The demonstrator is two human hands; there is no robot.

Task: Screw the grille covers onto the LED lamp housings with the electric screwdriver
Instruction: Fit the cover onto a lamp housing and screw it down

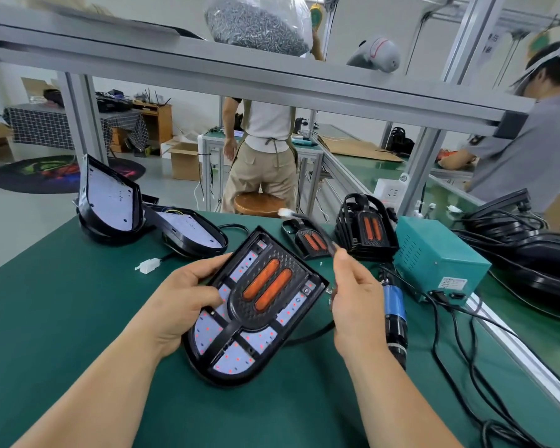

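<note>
Green worktop, with a teal power box near its right edge. Just left of the box, a stack of black grille covers; farther left, a single grille cover, a white connector and two open lamp housings, well apart from the box. By the box's near-left corner, the electric screwdriver lying flat; right of the box, black lamps and tangled cables.

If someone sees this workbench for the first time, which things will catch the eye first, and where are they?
First the black LED lamp housing at the centre, with its grille cover and two orange strips, gripped at its left edge by the left hand. Next the right hand, pinching a thin dark lead with a white plug. To its right lie the blue-banded electric screwdriver and a teal power box.
</note>
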